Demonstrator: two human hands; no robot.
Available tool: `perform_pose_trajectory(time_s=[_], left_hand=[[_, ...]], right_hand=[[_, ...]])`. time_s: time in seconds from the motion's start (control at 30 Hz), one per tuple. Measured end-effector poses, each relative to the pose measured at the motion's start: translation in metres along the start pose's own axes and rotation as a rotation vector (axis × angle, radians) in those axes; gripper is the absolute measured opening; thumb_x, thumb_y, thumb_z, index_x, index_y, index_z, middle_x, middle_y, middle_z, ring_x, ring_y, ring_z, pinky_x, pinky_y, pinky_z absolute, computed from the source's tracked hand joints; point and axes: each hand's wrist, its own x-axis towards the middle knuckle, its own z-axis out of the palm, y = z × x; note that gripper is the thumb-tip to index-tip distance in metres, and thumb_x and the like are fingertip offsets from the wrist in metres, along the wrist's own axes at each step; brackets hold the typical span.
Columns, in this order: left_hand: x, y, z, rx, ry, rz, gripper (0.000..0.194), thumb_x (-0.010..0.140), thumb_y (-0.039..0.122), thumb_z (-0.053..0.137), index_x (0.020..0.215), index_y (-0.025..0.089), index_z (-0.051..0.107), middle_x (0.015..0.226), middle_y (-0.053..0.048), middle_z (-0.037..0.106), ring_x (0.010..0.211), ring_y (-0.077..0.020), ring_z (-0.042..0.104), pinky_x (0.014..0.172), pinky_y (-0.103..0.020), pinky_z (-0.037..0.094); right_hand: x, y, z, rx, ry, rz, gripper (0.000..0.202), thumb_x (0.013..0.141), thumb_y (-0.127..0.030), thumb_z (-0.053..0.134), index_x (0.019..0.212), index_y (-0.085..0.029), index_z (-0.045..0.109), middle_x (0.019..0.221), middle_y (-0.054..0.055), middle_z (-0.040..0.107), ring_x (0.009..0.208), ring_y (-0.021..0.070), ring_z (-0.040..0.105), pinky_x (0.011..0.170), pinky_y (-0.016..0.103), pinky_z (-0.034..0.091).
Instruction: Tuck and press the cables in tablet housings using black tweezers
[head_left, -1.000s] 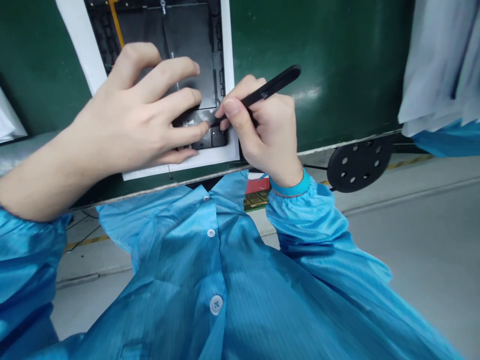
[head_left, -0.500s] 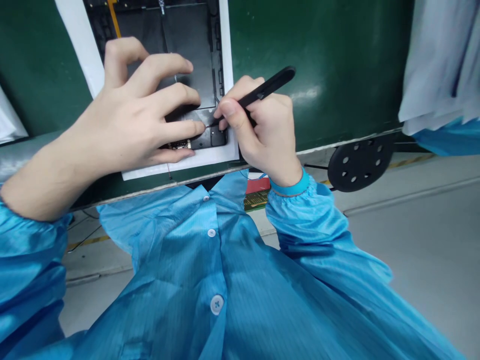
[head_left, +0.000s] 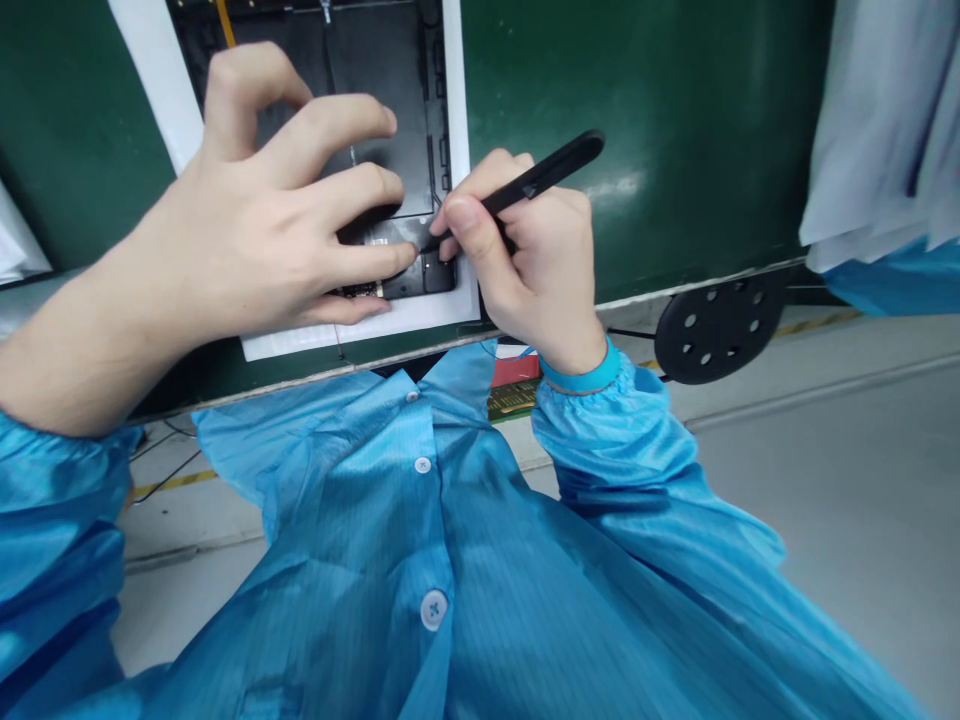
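Observation:
My left hand [head_left: 262,220] is spread over the lower part of a black electronic device [head_left: 379,70], seemingly an opened tablet or laptop shell. Its fingers are apart, and one fingertip presses on the lower black section near a thin cable. In my right hand [head_left: 529,255], pinched between thumb and fingers, is a slim black pen-shaped tool [head_left: 562,165] with a rounded back end. The tool slants down to the left, its tip just beside that left fingertip at the device's lower right corner. Whether the tip touches the device I cannot tell.
The device lies on white paper [head_left: 459,120] on a green table [head_left: 652,130], close to the front edge. White sheets [head_left: 877,130] hang at the right, beside blue cloth [head_left: 892,280]. A black round stool seat with holes [head_left: 720,330] stands below the table edge.
The left hand has shifted slightly, with its upper fingers lifting a little farther up the device. The right hand and the black tool have moved marginally to the right.

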Motion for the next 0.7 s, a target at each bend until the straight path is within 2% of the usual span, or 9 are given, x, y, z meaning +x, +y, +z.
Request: perform_pose_trajectory(time_s=[0.2, 0.3, 0.4, 0.5, 0.6, 0.7], left_hand=[[0.011, 0.001, -0.01, -0.057, -0.026, 0.014, 0.061, 0.119, 0.054, 0.025, 0.127, 0.02, 0.076, 0.127, -0.008, 0.069, 0.161, -0.0504, 0.043, 0.11, -0.087, 0.034], [0.01, 0.001, -0.008, -0.037, 0.003, 0.049, 0.056, 0.119, 0.054, 0.033, 0.127, 0.017, 0.075, 0.127, -0.01, 0.069, 0.159, -0.0525, 0.045, 0.109, -0.086, 0.036], [0.003, 0.001, 0.0, -0.007, 0.087, 0.053, 0.05, 0.118, 0.054, 0.046, 0.131, 0.013, 0.072, 0.136, -0.017, 0.07, 0.155, -0.0531, 0.05, 0.109, -0.085, 0.042], [-0.003, 0.004, 0.007, -0.011, 0.136, 0.012, 0.048, 0.118, 0.052, 0.051, 0.135, 0.011, 0.069, 0.145, -0.021, 0.068, 0.155, -0.0507, 0.051, 0.109, -0.081, 0.046], [-0.006, 0.006, 0.008, -0.002, 0.172, 0.008, 0.047, 0.117, 0.052, 0.055, 0.133, 0.011, 0.071, 0.144, -0.02, 0.069, 0.155, -0.05, 0.051, 0.108, -0.081, 0.047], [-0.005, 0.007, 0.007, -0.032, 0.123, -0.032, 0.049, 0.117, 0.054, 0.054, 0.131, 0.011, 0.074, 0.148, -0.021, 0.067, 0.158, -0.0504, 0.047, 0.111, -0.083, 0.042]], right_hand=[[0.002, -0.002, -0.003, -0.019, 0.001, -0.07, 0.05, 0.114, -0.065, 0.038, 0.087, -0.033, 0.064, 0.088, 0.007, 0.073, 0.098, 0.0286, 0.072, 0.104, 0.05, 0.06], [0.004, -0.001, -0.002, -0.044, -0.007, -0.14, 0.047, 0.115, -0.063, 0.036, 0.091, -0.033, 0.063, 0.086, 0.005, 0.073, 0.096, 0.0283, 0.071, 0.1, 0.05, 0.058], [0.004, -0.001, -0.002, -0.106, -0.031, -0.177, 0.051, 0.115, -0.065, 0.029, 0.093, -0.033, 0.062, 0.086, 0.006, 0.073, 0.096, 0.0284, 0.071, 0.098, 0.051, 0.058], [0.002, -0.003, -0.002, -0.124, -0.01, -0.129, 0.055, 0.115, -0.066, 0.025, 0.093, -0.033, 0.063, 0.086, 0.006, 0.073, 0.095, 0.0273, 0.073, 0.099, 0.05, 0.061], [-0.001, -0.003, -0.002, -0.063, 0.038, -0.062, 0.053, 0.115, -0.066, 0.031, 0.092, -0.033, 0.065, 0.092, 0.006, 0.075, 0.092, 0.0258, 0.074, 0.098, 0.047, 0.063], [-0.001, -0.002, -0.002, -0.012, 0.036, -0.074, 0.05, 0.115, -0.064, 0.036, 0.091, -0.033, 0.067, 0.094, 0.006, 0.076, 0.093, 0.0254, 0.074, 0.099, 0.047, 0.064]])
